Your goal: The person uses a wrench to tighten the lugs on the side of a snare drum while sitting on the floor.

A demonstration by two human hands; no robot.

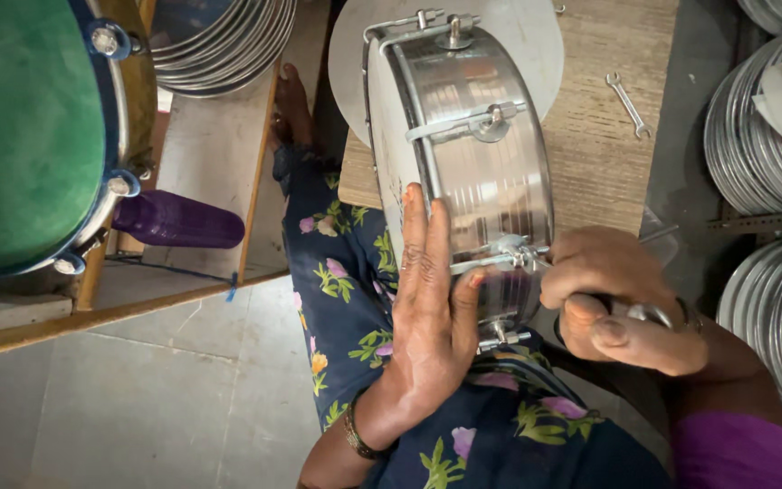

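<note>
Centre frame: a steel drum shell [472,172] stands on edge on the person's lap, its axis running left-right. Left hand [427,308], fingers flat and together, braces the left rim; right hand [613,299], nearer the tension lug [513,256], is fisted round a tool w/ tip at it.

Tool shaft [653,314] mostly hidden inside right fist [622,299]; green drum [29,136] edge-cropped.
</note>
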